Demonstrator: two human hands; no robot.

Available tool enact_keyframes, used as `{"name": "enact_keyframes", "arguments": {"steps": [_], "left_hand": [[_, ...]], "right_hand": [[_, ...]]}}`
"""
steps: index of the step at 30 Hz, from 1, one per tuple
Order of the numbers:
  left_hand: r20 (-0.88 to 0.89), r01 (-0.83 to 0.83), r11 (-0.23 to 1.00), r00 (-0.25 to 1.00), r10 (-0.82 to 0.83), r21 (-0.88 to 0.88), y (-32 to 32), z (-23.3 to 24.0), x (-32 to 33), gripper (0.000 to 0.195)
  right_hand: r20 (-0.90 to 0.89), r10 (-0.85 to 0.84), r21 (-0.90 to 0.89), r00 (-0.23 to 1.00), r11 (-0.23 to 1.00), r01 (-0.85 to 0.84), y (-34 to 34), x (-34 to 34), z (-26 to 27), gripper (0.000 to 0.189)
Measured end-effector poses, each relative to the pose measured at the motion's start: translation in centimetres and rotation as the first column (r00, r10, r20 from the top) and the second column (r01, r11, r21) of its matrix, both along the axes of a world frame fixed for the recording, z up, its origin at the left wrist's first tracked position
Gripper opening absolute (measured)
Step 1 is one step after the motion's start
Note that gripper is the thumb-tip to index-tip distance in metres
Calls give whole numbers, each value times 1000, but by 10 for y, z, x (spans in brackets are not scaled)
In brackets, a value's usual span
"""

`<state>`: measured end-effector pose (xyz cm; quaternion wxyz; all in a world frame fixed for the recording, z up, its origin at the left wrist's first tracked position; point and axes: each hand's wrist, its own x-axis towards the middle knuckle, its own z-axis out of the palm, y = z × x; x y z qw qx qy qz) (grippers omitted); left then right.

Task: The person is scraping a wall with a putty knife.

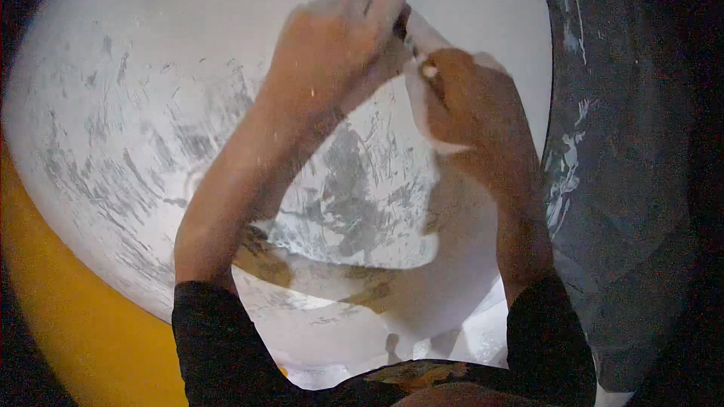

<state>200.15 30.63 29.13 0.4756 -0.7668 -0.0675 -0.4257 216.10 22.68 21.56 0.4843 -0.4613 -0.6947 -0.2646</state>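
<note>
Both hands are raised over a pale work surface (215,22) with grey scuffs and smears. My left hand (345,22) is bent at the wrist, its fingers closed around a small dark thing that is blurred; a thin curved end shows just beyond the fingertips. To its lower right, my right hand (464,90) is curled, the thumb side towards the left hand. A thin dark piece (412,45) spans the gap between the two hands; what it is cannot be told. Whatever lies inside the right fingers is hidden.
A yellow-orange area (85,322) borders the pale surface at the lower left. Along the right runs a dark grey sheet-like surface (628,181) with whitish smears near its edge. Shadows of the arms fall on the pale surface. My body is at the bottom edge.
</note>
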Motion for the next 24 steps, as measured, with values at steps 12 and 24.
{"name": "enact_keyframes", "arguments": {"steps": [12, 24], "left_hand": [[-75, -93, 994, 993, 89, -60, -9, -82, 0, 35], [24, -7, 997, 1000, 9, -71, -17, -49, 22, 35]], "right_hand": [[97, 25, -230, 995, 973, -2, -17, 14, -61, 21], [66, 89, 174, 994, 980, -99, -16, 31, -22, 39]]}}
